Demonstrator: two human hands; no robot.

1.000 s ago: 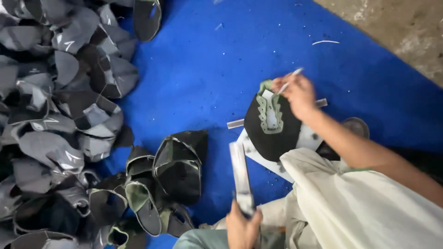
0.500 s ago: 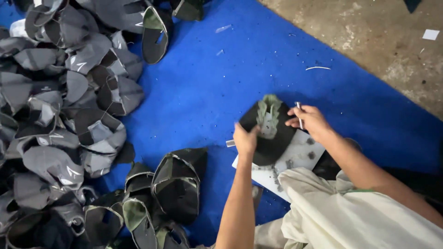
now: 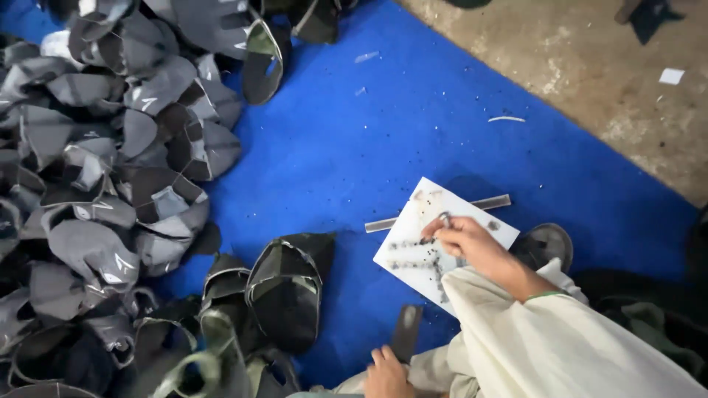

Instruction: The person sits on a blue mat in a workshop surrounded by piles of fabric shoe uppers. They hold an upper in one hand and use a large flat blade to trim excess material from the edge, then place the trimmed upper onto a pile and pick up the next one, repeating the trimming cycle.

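Fingers of the right hand (image 3: 472,247) are pinching a small metal tool (image 3: 445,219) over the white board (image 3: 413,258). The left hand (image 3: 385,374) is curling loosely beside a dark strip (image 3: 406,332), near the blue mat's (image 3: 354,147) bottom edge. Shoe uppers (image 3: 110,184) are crowding its left edge, leaving the middle open.

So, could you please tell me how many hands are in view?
2: the right hand on the white board, the left hand at the bottom edge beside a dark strip.

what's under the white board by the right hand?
A grey metal strip runs beneath the white board, poking out both sides, on the blue mat. Its middle is covered. The right hand rests on top.
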